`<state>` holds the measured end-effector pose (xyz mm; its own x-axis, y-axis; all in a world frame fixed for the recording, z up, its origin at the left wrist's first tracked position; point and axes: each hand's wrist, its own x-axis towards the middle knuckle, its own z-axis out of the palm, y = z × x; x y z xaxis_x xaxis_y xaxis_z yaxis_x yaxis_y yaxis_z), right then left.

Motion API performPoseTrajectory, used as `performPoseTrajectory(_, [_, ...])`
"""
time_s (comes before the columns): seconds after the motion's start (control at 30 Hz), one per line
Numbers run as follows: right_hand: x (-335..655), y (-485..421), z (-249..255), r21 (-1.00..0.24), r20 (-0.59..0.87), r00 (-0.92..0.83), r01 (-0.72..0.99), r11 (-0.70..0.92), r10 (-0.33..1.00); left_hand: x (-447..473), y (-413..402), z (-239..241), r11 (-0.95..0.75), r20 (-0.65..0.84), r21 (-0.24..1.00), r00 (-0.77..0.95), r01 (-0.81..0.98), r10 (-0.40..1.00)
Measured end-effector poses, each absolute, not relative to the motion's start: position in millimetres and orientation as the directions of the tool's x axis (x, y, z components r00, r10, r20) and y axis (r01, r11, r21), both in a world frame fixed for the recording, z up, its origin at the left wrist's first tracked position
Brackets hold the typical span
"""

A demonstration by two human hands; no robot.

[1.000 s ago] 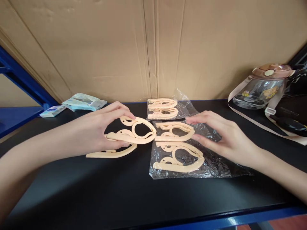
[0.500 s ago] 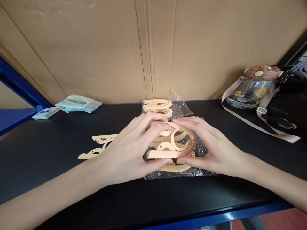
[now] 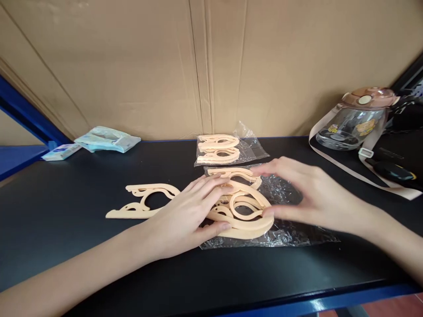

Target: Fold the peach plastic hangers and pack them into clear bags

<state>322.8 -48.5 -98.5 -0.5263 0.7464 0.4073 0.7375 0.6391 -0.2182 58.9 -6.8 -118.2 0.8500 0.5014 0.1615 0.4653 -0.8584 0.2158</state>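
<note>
A stack of peach plastic folding hangers (image 3: 246, 207) lies on a crinkled clear bag (image 3: 297, 229) on the black table. My left hand (image 3: 185, 215) lies over the stack's left side. Its fingers stretch across the top piece and its thumb presses the near edge, so it grips that top hanger. My right hand (image 3: 313, 193) arches over the bag at the stack's right side. Its fingers are spread and its thumb tip touches the hanger's rim. Another peach hanger (image 3: 145, 200) lies loose on the table just left of my left hand.
A second clear bag of peach hangers (image 3: 218, 149) sits behind the stack by the cardboard wall (image 3: 132, 66). Light blue packets (image 3: 105, 138) lie at the back left. At the right stand a strapped clear bottle (image 3: 357, 119) and a black bag (image 3: 396, 156). The table's blue front edge (image 3: 330, 304) runs below.
My left hand carried a hanger from the left pile to the right and, with the right hand's help, lowered it onto the stack on the bag. My right hand's fingers have spread open.
</note>
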Motion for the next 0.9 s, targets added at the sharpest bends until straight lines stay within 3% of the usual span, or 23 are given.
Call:
performPoseTrajectory(0.17, [297.6,-56.5,-117.3,-0.12,0.34,-0.613,0.724,0.679,0.713,61.1,-6.3,-123.8,-0.832,0.229,0.23,0.803,0.504,0.55])
performPoseTrajectory(0.33, [295.2,-53.0,-122.7,-0.185,0.327,-0.59,0.726,0.662,0.738,60.8,-4.8,-121.4,-0.844,0.252,0.189,0.806,0.503,0.536])
performPoseTrajectory(0.6, [301.9,-52.3,-123.0,-0.176,0.429,-0.593,0.685,0.707,0.681,58.1,4.3,-114.2,-0.895,0.3,0.098,0.844,0.436,0.444])
performPoseTrajectory(0.9, [307.4,-49.8,-119.1,-0.26,0.475,-0.63,0.566,0.782,0.614,56.1,-1.1,-114.0,-0.881,0.298,0.247,0.834,0.403,0.465])
